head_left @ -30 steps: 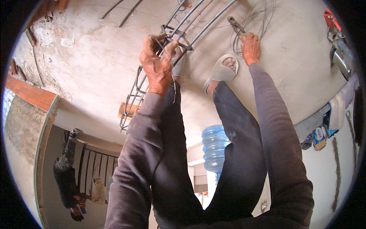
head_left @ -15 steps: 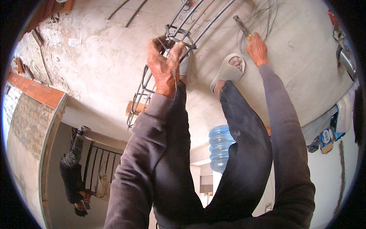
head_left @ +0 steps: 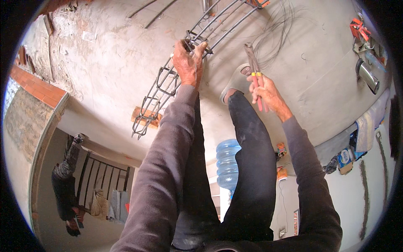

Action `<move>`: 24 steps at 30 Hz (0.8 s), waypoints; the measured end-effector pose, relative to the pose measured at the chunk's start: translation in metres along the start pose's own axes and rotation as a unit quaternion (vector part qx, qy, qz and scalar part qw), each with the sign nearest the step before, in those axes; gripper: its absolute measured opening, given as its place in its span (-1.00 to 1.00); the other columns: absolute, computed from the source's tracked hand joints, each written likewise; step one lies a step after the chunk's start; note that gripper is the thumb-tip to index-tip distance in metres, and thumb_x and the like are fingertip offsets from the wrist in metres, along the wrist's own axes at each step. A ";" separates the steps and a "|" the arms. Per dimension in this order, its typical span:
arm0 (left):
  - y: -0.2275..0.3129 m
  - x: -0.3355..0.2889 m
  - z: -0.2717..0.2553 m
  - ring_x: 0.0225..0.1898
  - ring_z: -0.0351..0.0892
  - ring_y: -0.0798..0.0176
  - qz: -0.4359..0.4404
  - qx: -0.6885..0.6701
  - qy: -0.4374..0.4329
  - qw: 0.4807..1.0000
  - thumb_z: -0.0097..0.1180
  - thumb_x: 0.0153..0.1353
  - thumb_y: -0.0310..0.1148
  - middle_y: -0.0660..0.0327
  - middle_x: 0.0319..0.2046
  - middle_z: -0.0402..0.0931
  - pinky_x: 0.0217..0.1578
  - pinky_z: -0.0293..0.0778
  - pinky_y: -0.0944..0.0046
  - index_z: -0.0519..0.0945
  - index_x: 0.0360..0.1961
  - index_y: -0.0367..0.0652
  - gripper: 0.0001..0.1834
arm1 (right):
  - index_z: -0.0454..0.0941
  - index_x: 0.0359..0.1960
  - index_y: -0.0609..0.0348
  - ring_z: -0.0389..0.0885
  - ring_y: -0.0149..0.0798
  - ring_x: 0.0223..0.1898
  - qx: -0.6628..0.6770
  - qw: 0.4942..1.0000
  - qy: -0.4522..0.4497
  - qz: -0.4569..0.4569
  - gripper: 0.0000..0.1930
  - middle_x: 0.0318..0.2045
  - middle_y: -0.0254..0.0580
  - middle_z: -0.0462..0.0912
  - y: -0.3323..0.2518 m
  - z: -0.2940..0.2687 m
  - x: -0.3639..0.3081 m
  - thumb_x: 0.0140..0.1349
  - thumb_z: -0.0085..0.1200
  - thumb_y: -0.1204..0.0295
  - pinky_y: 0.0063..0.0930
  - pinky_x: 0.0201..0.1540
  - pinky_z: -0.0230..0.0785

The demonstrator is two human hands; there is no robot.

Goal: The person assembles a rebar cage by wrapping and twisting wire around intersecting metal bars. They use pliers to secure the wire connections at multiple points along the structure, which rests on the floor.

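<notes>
A long cage of steel bars and square stirrups slants across the floor in front of me. My left hand is closed at one of its stirrups, thumb toward the right-hand bar. Thin tie wire shows between its fingers, and the fingertips are partly hidden. To the right, apart from the cage, my right hand grips pincers by red handles with yellow bands. The pincers' jaws point away from me, above my slippered foot.
Loose coiled wire lies beyond the pincers. A wooden block is under the cage's near end. Behind my legs stands a blue water bottle. At lower left, a person is beside a railing. Tools and a metal cylinder lie far right.
My right hand has moved left and nearer to me, and the pincers have turned so both handles show. My left hand remains at the cage. The whole view has shifted slightly.
</notes>
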State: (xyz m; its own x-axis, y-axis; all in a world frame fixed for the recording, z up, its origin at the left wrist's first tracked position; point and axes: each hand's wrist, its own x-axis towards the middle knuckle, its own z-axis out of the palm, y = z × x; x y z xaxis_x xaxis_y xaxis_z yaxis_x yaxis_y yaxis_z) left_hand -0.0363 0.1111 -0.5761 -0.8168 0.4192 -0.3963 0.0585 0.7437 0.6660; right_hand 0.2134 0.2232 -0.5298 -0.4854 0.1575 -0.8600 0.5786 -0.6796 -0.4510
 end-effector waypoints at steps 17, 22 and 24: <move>-0.002 -0.001 0.015 -0.39 0.49 -0.14 0.013 0.025 0.099 0.995 0.39 0.01 -0.03 -0.01 -0.50 0.53 -0.07 0.28 -0.05 0.47 -0.42 -0.25 -0.51 | 0.36 0.20 0.23 0.66 0.11 -0.23 -0.618 0.704 0.102 -0.335 -0.46 -0.18 0.06 0.62 -0.132 0.060 0.035 0.13 0.11 0.50 -0.08 -0.24 0.53; 0.001 -0.004 0.021 -0.33 0.50 -0.11 -0.034 -0.024 0.105 0.994 0.44 -0.05 -0.03 0.04 -0.49 0.56 0.11 0.21 -0.06 0.54 -0.39 -0.22 -0.52 | 0.45 0.13 0.17 0.68 0.02 -0.22 -0.710 0.595 0.076 -0.368 -0.58 -0.30 0.00 0.66 -0.173 0.056 0.077 0.22 0.15 0.40 -0.09 -0.23 0.53; 0.001 -0.003 0.021 -0.32 0.49 -0.11 -0.029 -0.030 0.111 0.993 0.45 -0.07 -0.07 0.05 -0.50 0.56 0.10 0.22 -0.04 0.54 -0.39 -0.23 -0.53 | 0.51 0.09 0.15 0.68 0.02 -0.22 -0.725 0.555 0.028 -0.405 -0.63 -0.33 0.00 0.67 -0.189 0.053 0.093 0.26 0.12 0.36 -0.09 -0.20 0.52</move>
State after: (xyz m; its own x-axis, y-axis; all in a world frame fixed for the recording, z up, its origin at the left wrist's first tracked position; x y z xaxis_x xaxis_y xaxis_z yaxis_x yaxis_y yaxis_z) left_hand -0.0215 0.1215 -0.5869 -0.9245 0.2463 -0.2910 -0.0217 0.7282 0.6851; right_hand 0.0244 0.3284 -0.5126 -0.9744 0.0391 -0.2216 0.1230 0.9173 -0.3787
